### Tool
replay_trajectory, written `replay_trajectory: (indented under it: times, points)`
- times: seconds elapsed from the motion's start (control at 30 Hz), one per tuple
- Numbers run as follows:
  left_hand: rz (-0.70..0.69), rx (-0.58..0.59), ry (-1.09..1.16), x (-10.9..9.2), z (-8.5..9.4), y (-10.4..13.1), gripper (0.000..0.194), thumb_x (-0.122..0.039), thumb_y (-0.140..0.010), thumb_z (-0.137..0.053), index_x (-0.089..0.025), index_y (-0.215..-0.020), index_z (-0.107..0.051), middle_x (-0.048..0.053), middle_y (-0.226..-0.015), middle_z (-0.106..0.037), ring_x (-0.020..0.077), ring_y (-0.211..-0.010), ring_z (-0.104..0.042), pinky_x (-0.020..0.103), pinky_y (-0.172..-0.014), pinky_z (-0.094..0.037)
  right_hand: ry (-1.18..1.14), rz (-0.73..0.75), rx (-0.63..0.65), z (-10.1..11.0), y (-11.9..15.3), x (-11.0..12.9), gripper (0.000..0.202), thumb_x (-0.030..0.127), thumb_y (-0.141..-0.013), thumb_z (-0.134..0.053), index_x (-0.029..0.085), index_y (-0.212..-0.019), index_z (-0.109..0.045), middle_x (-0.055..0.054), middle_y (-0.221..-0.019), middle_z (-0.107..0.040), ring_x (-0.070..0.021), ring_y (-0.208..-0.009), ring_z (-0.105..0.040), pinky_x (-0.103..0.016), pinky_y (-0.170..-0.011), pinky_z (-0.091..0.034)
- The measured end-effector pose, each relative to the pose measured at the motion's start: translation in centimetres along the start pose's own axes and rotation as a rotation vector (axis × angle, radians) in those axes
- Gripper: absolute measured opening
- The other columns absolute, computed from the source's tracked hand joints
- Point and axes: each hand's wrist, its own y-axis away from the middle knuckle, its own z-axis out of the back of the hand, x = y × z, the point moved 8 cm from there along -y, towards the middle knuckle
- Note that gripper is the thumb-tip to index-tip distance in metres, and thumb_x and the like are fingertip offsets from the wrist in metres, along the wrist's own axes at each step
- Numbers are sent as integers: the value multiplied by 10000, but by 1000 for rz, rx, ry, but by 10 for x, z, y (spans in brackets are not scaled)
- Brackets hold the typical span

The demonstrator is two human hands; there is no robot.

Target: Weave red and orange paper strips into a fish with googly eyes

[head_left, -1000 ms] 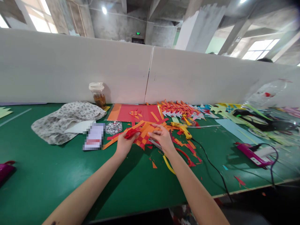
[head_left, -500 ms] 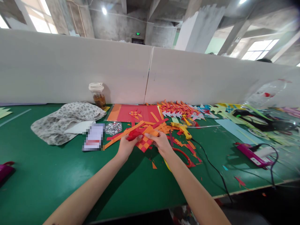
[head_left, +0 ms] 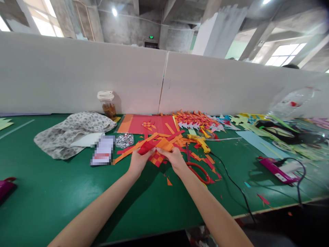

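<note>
Between my two hands is a woven paper piece (head_left: 156,159) in red and orange checks, with loose red and orange flaps at its top. My left hand (head_left: 140,160) pinches its left side by the red flap, thumb on top. My right hand (head_left: 176,159) grips the right side by the orange flap, and the two thumbs nearly meet. Orange and red paper strips (head_left: 133,148) lie behind and beneath the hands. Beside my right wrist are scissors (head_left: 202,173) with red and yellow handles, partly hidden by the forearm.
A yellow glue gun (head_left: 200,142) with a black cord lies to the right. A phone (head_left: 103,151), a bag of googly eyes (head_left: 124,140) and a patterned cloth (head_left: 69,133) are at left. Behind stand a lidded cup (head_left: 108,106) and finished woven fish (head_left: 195,120). A purple power strip (head_left: 279,170) sits right.
My right hand has shifted slightly right and the thumbs have come closer together. The red and orange flaps are spread more to the sides, and more of the scissors' red handle shows.
</note>
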Motion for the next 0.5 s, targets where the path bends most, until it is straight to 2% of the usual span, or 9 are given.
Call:
replay_trajectory:
  times: [0.1, 0.3, 0.5]
  points:
    - [4, 20, -22, -2, -1, 0, 340, -367, -628, -758, -118, -855, -710, 90, -875, -726, 227, -825, -669, 328, -775, -529, 111, 79, 1, 2, 0, 7, 380, 341, -542, -790, 144, -859, -719, -78, -928, -716, -264, -915, -648, -392, -844, -502]
    - [98, -29, -105, -2, 4, -4, 390, -434, -597, -761, -126, -829, -703, 55, -767, -724, 171, -678, -666, 230, -575, -528, 210, 130, -42, 7, -1, 14, 376, 387, -559, -771, 147, -844, -720, -65, -882, -721, -264, -871, -654, -372, -768, -524]
    - [96, 48, -175, -8, 4, -10, 398, -436, -593, -758, -143, -858, -713, 50, -825, -731, 165, -703, -669, 243, -627, -543, 213, 136, -84, 17, -8, 11, 413, 430, -569, -757, 139, -858, -709, -72, -869, -720, -269, -829, -665, -364, -704, -542]
